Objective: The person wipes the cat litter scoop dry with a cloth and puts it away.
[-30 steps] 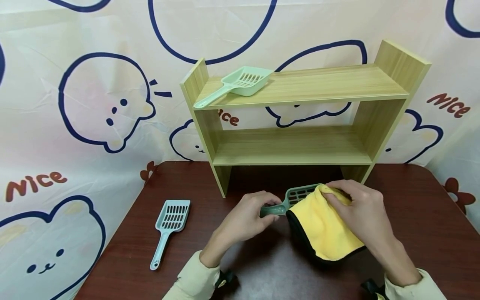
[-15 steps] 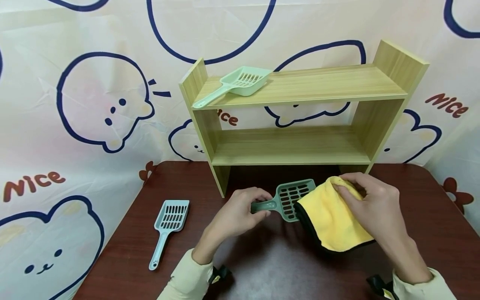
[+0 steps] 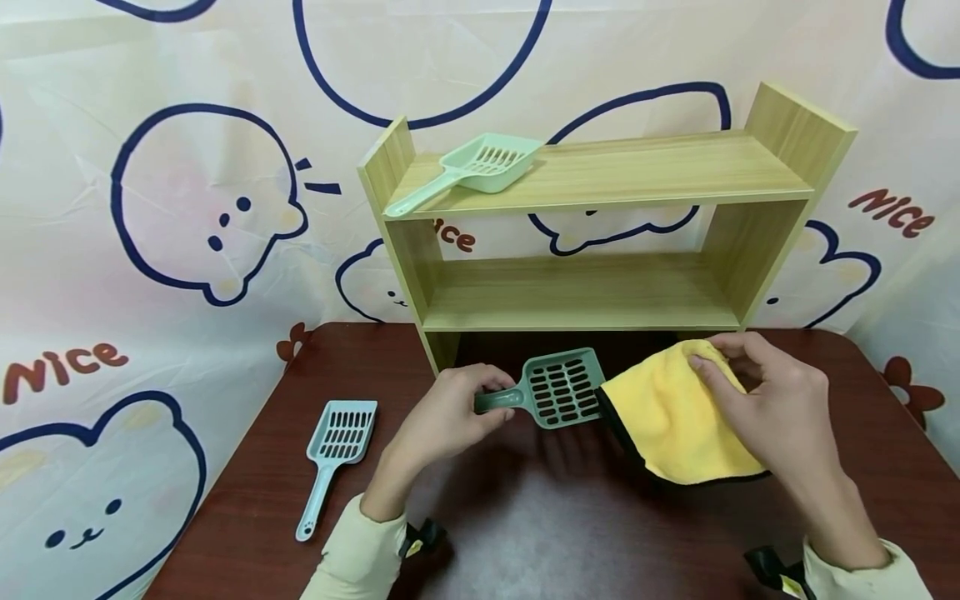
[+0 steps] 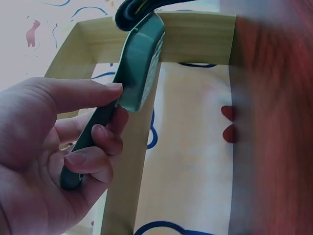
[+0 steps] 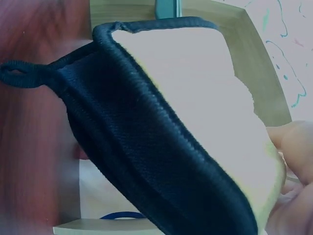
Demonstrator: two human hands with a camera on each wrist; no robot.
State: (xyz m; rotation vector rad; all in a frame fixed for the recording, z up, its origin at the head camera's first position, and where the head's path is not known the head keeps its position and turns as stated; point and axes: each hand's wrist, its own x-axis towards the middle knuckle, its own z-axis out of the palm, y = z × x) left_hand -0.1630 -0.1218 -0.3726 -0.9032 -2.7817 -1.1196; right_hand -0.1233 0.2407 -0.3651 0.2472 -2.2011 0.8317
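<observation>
My left hand (image 3: 450,417) grips the handle of a dark green slotted litter scoop (image 3: 562,388), held above the table in front of the shelf. In the left wrist view the fingers curl round the scoop's handle (image 4: 88,134) and the thumb presses on it. A yellow cloth (image 3: 675,417) with a black edge hangs from my right hand (image 3: 780,408), pinched between thumb and fingers. The cloth's left corner meets the scoop's right end in the head view; whether they touch, I cannot tell. The cloth's dark side (image 5: 146,142) and hanging loop show in the right wrist view.
A light wooden shelf (image 3: 585,310) stands at the back of the dark red-brown table (image 3: 555,533). On its top board lies a pale green scoop (image 3: 487,162). A light blue scoop (image 3: 337,450) rests on the table at the left. Behind hangs a printed cloth backdrop (image 3: 210,358).
My left hand has moved left with the dark green scoop, and my right hand has moved right and slightly up with the cloth. More of the scoop's slotted head is uncovered.
</observation>
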